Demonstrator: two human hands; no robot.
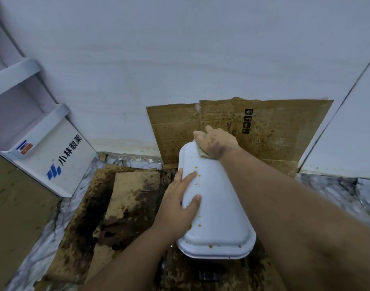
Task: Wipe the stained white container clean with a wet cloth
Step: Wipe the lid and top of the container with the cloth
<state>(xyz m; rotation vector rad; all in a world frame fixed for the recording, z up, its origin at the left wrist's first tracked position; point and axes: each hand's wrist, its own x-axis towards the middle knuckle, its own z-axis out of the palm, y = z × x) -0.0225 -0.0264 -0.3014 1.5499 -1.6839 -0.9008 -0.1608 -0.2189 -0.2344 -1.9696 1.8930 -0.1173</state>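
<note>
A long white container (217, 211) lies lid-up on a dark object in front of me, with small orange-brown spots along its left half and near rim. My left hand (179, 204) rests flat on its left side, fingers straight and thumb on the top. My right hand (216, 142) presses a beige cloth (204, 153) onto the far end of the lid, fingers curled over the cloth. Only a corner of the cloth shows under the palm.
Grease-stained cardboard (125, 198) covers the marble counter (335, 198). Another spotted cardboard sheet (274, 131) leans against the white back wall. A white box with blue logo (60, 162) stands at the left. A white panel (348, 131) closes the right side.
</note>
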